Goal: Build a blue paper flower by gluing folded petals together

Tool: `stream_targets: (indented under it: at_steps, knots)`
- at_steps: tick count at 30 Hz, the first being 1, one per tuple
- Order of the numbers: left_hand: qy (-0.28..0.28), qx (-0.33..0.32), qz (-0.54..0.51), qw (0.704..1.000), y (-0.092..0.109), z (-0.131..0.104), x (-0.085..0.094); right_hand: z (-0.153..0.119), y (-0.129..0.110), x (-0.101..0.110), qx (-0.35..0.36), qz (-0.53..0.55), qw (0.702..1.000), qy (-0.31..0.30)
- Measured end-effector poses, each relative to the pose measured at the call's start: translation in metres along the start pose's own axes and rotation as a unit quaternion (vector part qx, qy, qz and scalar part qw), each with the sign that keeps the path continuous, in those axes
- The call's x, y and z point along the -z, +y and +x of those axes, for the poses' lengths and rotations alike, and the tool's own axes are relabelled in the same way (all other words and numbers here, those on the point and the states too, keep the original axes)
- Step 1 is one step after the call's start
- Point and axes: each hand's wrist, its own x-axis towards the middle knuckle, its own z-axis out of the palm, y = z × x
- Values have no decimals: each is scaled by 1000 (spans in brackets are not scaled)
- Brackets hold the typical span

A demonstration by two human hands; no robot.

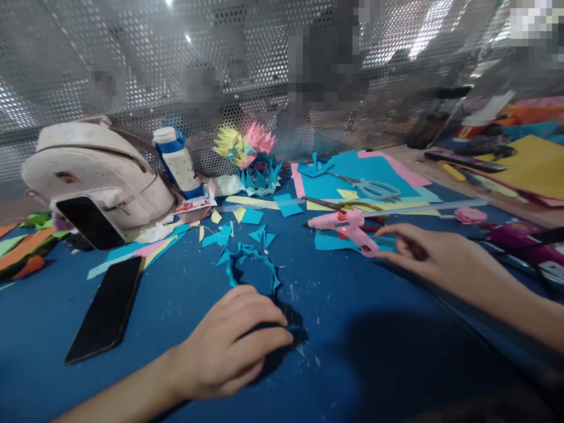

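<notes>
My left hand [240, 343] rests low over the table, palm down, fingers loosely curled with a gap between thumb and forefinger. Nothing shows in it, though its underside is hidden. Just beyond its knuckles lies a ring of pointed blue folded paper [253, 270], its near edge partly covered by the hand. My right hand [423, 252] is at the handle end of a pink hot glue gun [348, 226]. Its thumb and forefinger are spread apart by the handle; whether they touch it I cannot tell. A small light glows on the glue gun.
Blue and yellow paper pieces [220, 235] lie beyond the ring. Folded paper flowers [259, 173] stand behind, beside a bottle [178, 161] and a backpack [97, 176]. A phone [108, 308] lies left. Scissors [376, 189] rest on paper sheets; a pink paper rose [470, 215] is right.
</notes>
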Motion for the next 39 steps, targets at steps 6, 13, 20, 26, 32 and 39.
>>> stream_targets:
  at_steps: [6, 13, 20, 26, 32, 39]
  knots:
    - [18, 180, -255, 950, 32, 30, -19, 28, -18, -11, 31, -36, 998, -51]
    - [108, 326, -400, 850, 23, 54, -42, 35, -39, -10, 78, 177, 980, -43]
    - [222, 366, -515, 743, 15, 75, -65, 31, -67, -14, 99, 382, 916, -71]
    - [258, 348, -542, 721, 6, 91, -75, 27, -86, -11, 101, 447, 877, -142]
    - [273, 356, -525, 723, -6, 97, -85, 28, -78, -15, 105, 436, 875, -181]
    - [252, 391, -466, 753, -1, 96, -83, 41, -69, -11, 90, 486, 847, -197]
